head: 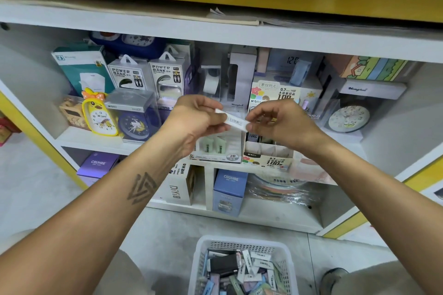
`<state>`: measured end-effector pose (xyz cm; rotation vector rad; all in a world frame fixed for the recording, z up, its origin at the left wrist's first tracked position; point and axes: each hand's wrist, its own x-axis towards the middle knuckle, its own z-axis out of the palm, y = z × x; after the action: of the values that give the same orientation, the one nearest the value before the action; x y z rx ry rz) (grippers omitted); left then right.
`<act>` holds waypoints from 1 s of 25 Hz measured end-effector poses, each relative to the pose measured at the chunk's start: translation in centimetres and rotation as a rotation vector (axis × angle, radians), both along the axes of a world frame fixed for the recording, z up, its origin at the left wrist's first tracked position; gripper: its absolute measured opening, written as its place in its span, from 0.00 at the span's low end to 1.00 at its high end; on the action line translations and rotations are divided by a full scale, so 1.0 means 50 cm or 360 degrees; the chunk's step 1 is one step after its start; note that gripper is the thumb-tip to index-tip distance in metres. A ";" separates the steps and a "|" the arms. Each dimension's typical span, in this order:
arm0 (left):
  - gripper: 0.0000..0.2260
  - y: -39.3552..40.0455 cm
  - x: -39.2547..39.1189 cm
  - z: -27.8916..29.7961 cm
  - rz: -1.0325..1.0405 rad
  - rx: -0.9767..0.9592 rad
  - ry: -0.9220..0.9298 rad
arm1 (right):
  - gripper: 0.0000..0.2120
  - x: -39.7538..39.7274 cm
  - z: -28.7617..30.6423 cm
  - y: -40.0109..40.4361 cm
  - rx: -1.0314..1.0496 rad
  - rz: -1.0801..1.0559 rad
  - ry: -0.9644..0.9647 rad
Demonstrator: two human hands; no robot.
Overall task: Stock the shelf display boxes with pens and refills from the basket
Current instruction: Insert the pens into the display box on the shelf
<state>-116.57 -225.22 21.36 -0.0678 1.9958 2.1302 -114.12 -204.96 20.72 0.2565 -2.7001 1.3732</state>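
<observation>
1. Both forearms reach forward and up from the bottom corners toward the middle shelf, the hands meeting in front of it.
2. The left hand (199, 117) has its fingers curled, pinching the left end of a small white refill case (232, 120) between thumb and fingertips; a triangular tattoo (142, 188) shows on that forearm.
3. The right hand (280, 122) pinches the case's right end with thumb and forefinger, the other fingers loosely curled.
4. The one case in hand is held tilted, its left end higher, in the air just above and in front of two open display boxes.
5. The left display box (217, 151), marked 2B, holds two pale green packs that can be seen; the right display box (268, 157), marked 0.7 HB, has cardboard dividers.
6. One white mesh basket (239, 245) sits on the floor below the hands, piled with many small cases in white, black, blue and green; too jumbled to count.
7. On the same shelf: two power bank packs (148, 76), one yellow duck clock (100, 115), one dark blue clock (134, 124) and one pale round clock (348, 118).
</observation>
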 end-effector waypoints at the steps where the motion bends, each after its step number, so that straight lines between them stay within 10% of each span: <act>1: 0.08 -0.005 -0.003 0.001 0.0037 -0.0120 0.0104 | 0.10 -0.001 -0.003 -0.011 0.0191 0.0053 0.0069; 6: 0.10 -0.011 0.003 -0.007 -0.0055 -0.0303 0.0281 | 0.11 -0.009 -0.022 -0.083 0.0705 0.0182 0.0286; 10: 0.04 -0.054 -0.023 -0.016 -0.0056 -0.0303 0.0385 | 0.05 -0.029 -0.023 -0.096 0.0026 0.0094 0.0069; 15: 0.09 -0.124 -0.038 -0.065 -0.0117 -0.1462 0.0904 | 0.06 -0.064 -0.024 -0.105 -0.0613 0.0016 -0.0116; 25: 0.16 -0.168 -0.013 -0.097 -0.0555 -0.1785 0.1226 | 0.08 -0.104 -0.100 -0.173 0.0278 0.0087 0.0377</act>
<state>-117.24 -233.60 16.50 0.9458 3.0399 0.6290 -119.31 -213.60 15.70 0.4780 -2.6305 1.0440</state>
